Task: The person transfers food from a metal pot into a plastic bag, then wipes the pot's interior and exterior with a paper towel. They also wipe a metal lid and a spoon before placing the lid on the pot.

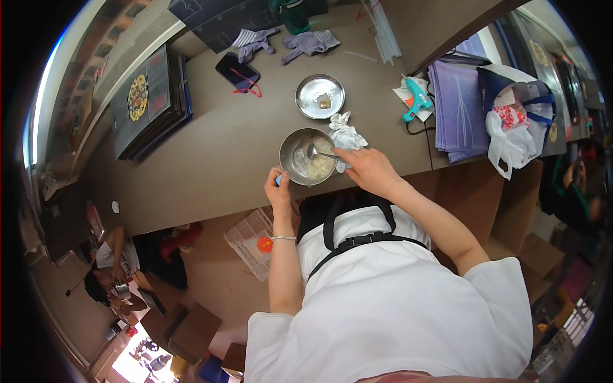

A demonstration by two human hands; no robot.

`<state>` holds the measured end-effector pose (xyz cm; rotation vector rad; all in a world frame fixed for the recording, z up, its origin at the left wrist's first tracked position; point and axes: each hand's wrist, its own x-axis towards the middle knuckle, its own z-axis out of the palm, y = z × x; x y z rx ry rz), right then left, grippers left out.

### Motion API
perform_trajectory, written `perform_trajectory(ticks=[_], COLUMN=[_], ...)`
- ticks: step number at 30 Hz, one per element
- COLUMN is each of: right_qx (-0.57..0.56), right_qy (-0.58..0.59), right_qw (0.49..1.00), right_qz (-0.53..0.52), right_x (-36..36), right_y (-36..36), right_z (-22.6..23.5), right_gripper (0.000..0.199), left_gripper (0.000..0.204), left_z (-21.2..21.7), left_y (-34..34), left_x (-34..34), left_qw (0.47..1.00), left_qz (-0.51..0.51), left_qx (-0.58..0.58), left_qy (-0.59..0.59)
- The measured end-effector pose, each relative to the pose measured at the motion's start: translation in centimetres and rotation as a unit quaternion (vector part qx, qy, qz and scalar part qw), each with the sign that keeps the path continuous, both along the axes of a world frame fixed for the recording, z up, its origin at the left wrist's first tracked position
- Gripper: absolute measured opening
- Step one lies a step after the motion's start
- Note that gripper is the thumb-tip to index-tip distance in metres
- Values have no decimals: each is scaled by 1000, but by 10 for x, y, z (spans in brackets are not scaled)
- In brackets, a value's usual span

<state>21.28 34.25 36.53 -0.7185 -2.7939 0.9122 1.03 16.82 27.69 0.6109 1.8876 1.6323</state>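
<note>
A round metal bowl [290, 142] with white rice [320, 166] in it stands near the table's front edge. My left hand [278, 188] is closed at its lower left rim, and a small blue piece [279, 180] shows between the fingers. My right hand [369, 170] grips the handle of a metal spoon [313, 151], whose head rests in the bowl by the rice. Just beyond the bowl is a shallow metal dish [308, 89] with a small brownish bit of food on it. Crumpled white tissue [347, 135] lies to the right of the bowl.
On the table [217, 166] lie a phone [235, 70], grey gloves [310, 45], a teal glue gun [417, 99] and purple printed sheets [456, 108]. Dark folded boxes [150, 102] are stacked at left. Bags [516, 124] sit at right. Another person [112, 268] sits at lower left.
</note>
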Motion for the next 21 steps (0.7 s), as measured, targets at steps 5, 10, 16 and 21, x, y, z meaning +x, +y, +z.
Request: perform_trajectory(ticks=[5,10,16,21], right_qx=[-83,-105,-119,-142], right_qy=[-46,-11,25,19], right_qw=[995,994,992,987], right_qz=[-13,10,-26,78], right_x=[0,4,30,37], right_y=[20,46,88,152], right_z=[19,35,37,4], right_gripper=[63,69,59,43], left_gripper=[26,12,42,37], left_z=[-14,-20,-19,-55], left_y=[-2,-19,-39,-87], left_x=[-12,-8,25,154], left_qw=[996,985,957,910], left_qz=[-31,-9,135,404], left_qx=[-39,-103,-143,-74], left_qy=[79,135,211,62])
